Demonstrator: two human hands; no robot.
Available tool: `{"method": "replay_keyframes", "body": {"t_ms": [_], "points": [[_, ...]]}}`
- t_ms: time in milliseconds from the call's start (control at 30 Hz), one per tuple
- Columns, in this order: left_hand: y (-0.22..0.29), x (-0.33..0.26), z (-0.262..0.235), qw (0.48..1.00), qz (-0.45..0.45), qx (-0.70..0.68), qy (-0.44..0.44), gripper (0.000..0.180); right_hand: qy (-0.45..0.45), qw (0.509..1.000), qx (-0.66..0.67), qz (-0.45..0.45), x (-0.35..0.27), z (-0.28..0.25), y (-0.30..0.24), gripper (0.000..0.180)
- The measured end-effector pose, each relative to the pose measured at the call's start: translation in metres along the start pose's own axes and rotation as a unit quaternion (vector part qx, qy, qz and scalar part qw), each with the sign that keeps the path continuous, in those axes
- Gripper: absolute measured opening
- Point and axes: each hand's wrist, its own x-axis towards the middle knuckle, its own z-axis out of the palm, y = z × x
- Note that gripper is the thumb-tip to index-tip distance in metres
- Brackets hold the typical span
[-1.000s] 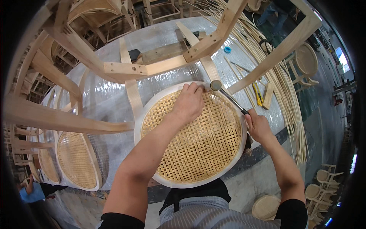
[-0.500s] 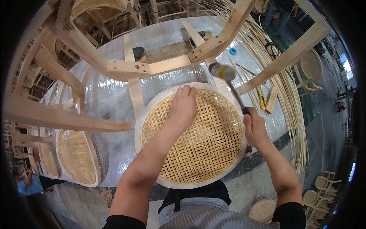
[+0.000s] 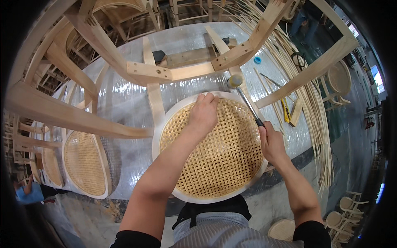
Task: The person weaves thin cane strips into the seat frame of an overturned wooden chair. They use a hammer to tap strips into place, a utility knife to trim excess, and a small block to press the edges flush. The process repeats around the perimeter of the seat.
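Observation:
A round chair seat with a pale wooden rim and woven cane panel (image 3: pixel 219 157) lies in front of me, joined to an upturned chair frame (image 3: pixel 188 72). My left hand (image 3: pixel 204 113) rests on the cane near its far edge. Its fingers are bent and pressed together there; whatever they pinch is hidden. In my right hand (image 3: pixel 272 142), at the seat's right side, is a mallet (image 3: pixel 247 100) gripped by its dark handle. The mallet's yellowish head hangs beyond the seat's far right rim, just right of my left hand.
Long cane strips (image 3: pixel 306 107) lie along the table's right side. Near them are a yellow cutter (image 3: pixel 285 110), a wood block (image 3: pixel 296 112) and a blue ring (image 3: pixel 257 60). Another cane seat (image 3: pixel 85 163) stands at the left. Chair legs rise around the work. A person (image 3: pixel 29 192) is far left.
The mallet head has swung left, closer to my left hand, and my right hand has moved slightly left with it. My left hand keeps its place on the seat. The view has shifted a little.

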Motion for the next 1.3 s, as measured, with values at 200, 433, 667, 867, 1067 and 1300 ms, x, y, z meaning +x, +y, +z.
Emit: {"method": "replay_keyframes", "body": {"t_ms": [200, 433, 667, 867, 1067, 1300], "points": [[-0.001, -0.003, -0.004, 0.999, 0.012, -0.045, -0.011, 0.045, 0.007, 1.0, -0.014, -0.007, -0.002, 0.023, 0.004, 0.021], [-0.026, -0.015, -0.015, 0.993, 0.075, -0.081, -0.034, 0.037, 0.088, 0.992, 0.088, -0.025, -0.004, 0.038, -0.011, 0.023], [-0.029, -0.01, -0.028, 0.993, 0.049, -0.099, -0.031, 0.02, 0.054, 0.992, 0.111, -0.015, -0.002, 0.027, -0.041, 0.029], [-0.022, 0.007, -0.031, 0.981, -0.047, -0.181, 0.058, 0.02, -0.036, 0.996, -0.086, -0.007, 0.007, 0.044, -0.006, 0.032], [-0.062, 0.006, -0.04, 0.985, -0.141, -0.094, 0.003, 0.026, -0.053, 0.998, -0.005, 0.016, 0.004, 0.041, -0.021, 0.032], [-0.059, 0.02, -0.04, 0.962, -0.195, -0.035, -0.188, 0.044, -0.041, 0.999, -0.024, 0.02, -0.003, 0.047, -0.032, 0.032]]}}
